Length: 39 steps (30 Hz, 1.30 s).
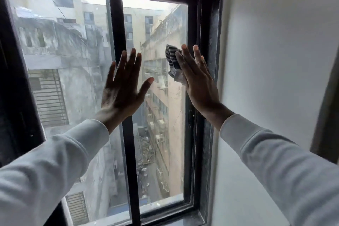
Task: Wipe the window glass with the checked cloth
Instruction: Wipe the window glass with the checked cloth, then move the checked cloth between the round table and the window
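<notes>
A black-framed sliding window fills the view, with a right glass pane [161, 124] and a hazy left pane [69, 64]. My right hand [199, 82] presses a crumpled checked cloth [173, 61], dark and white, flat against the right pane near its right edge. Only the cloth's left part shows past my fingers. My left hand [124, 86] lies flat with fingers spread over the black centre bar [117, 24], holding nothing. Both arms wear white sleeves.
The black window frame [207, 24] meets a white wall [275, 60] on the right. A small latch [190, 117] sits on the right stile below my right hand. The sill [165, 214] runs along the bottom. Buildings and an alley show outside.
</notes>
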Available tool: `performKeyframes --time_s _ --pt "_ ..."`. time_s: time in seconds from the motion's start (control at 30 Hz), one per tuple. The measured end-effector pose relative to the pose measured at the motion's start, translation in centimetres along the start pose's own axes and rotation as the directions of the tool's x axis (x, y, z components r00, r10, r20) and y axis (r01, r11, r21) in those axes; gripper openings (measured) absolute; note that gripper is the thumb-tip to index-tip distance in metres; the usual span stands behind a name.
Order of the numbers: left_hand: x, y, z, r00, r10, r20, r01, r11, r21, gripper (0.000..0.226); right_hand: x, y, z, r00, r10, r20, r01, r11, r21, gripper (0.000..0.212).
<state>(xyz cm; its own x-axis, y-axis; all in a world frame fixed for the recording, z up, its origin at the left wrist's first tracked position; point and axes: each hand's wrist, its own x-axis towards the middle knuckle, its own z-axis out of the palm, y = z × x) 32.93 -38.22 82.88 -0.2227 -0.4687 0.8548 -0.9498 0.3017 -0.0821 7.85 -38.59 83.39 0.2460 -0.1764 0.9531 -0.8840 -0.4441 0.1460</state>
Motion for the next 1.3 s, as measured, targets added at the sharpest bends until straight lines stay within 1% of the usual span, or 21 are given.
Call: performKeyframes --time_s 0.07,0.17,0.27,0.37,0.53,0.67,0.87,1.03,1.13,1.2,1.3 --pt "-1.3 1.1 -1.0 1.000 0.006 0.023 -0.005 0.999 -0.041 0.087 -1.3 -1.7 -3.2 0.997 0.040 0.069 -0.038 0.999 -0.025 0.067" --pt "-3.5 3.5 -2.4 0.998 0.027 0.056 -0.021 0.993 -0.117 0.086 -3.8 -4.3 -8.0 0.981 0.095 0.167 -0.076 0.990 -0.120 0.073" --pt "-6.5 6.6 -3.4 0.995 0.065 0.077 -0.048 0.978 -0.204 0.086 -6.7 -6.4 -12.5 0.956 0.163 0.245 -0.110 0.970 -0.218 0.070" --pt "-10.0 10.4 -4.5 0.987 0.114 0.110 -0.077 0.950 -0.302 0.085 -9.9 -8.3 -16.8 0.914 0.242 0.325 -0.150 0.947 -0.284 0.064" --pt "-16.0 16.5 -6.7 0.967 0.160 0.200 -0.074 0.922 -0.381 0.082 -14.7 -10.6 -22.2 0.857 0.325 0.400 -0.192 0.922 -0.336 0.056" --pt "-20.2 19.9 -7.6 0.942 0.174 0.288 -0.035 0.902 -0.429 0.083 -18.8 -10.8 -24.8 0.821 0.370 0.436 -0.209 0.904 -0.373 0.060" --pt "-26.4 24.4 -7.3 0.906 0.155 0.395 0.033 0.902 -0.431 0.081 -25.9 -8.9 -28.7 0.770 0.422 0.479 -0.258 0.892 -0.372 0.060" --pt "-32.5 29.7 -6.8 0.868 0.122 0.481 0.084 0.919 -0.384 0.079 -33.6 -7.0 -32.0 0.696 0.439 0.568 -0.289 0.895 -0.338 0.062" --pt "-37.3 33.1 -5.8 0.830 0.093 0.550 0.128 0.928 -0.351 0.080 -39.6 -6.2 -33.3 0.639 0.429 0.638 -0.312 0.903 -0.295 0.064" --pt "-40.9 35.3 -4.8 0.796 0.066 0.602 0.157 0.937 -0.311 0.082 -44.1 -5.7 -33.7 0.598 0.419 0.684 -0.337 0.905 -0.260 0.062" --pt "-46.4 38.1 -2.4 0.742 0.025 0.670 0.189 0.951 -0.245 0.083 -51.2 -5.0 -33.5 0.519 0.404 0.753 -0.388 0.897 -0.213 0.063"
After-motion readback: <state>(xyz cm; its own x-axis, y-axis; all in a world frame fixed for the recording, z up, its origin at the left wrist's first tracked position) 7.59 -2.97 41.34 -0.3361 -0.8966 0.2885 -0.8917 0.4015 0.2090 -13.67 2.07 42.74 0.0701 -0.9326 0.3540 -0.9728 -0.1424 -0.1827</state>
